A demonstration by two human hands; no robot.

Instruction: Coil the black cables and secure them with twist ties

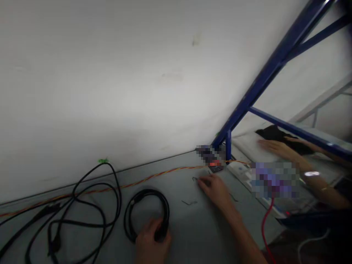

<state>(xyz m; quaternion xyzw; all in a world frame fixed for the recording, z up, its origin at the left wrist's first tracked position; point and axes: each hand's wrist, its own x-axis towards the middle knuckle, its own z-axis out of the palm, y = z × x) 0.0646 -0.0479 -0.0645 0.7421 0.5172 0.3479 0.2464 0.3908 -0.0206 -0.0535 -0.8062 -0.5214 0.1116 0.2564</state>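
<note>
My left hand [154,238] is closed on a coiled black cable [147,192], which rests on the grey tabletop at the lower middle. Farther right, my right hand [216,189] reaches across the table with its fingers pinched together. A short dark bent wire tie [194,179] pokes out at its fingertips. More such ties lie close by, one bent tie [189,202] left of the hand and another tie [233,198] just right of the wrist. The picture is somewhat blurred.
Loose black cables [104,220] sprawl at the left. A twisted red-yellow wire [154,176] runs along the back by the white wall. A blue metal frame [253,91] rises at the right. Beyond it, another person's hands [277,148] work over white material; a red cable [264,227] hangs nearby.
</note>
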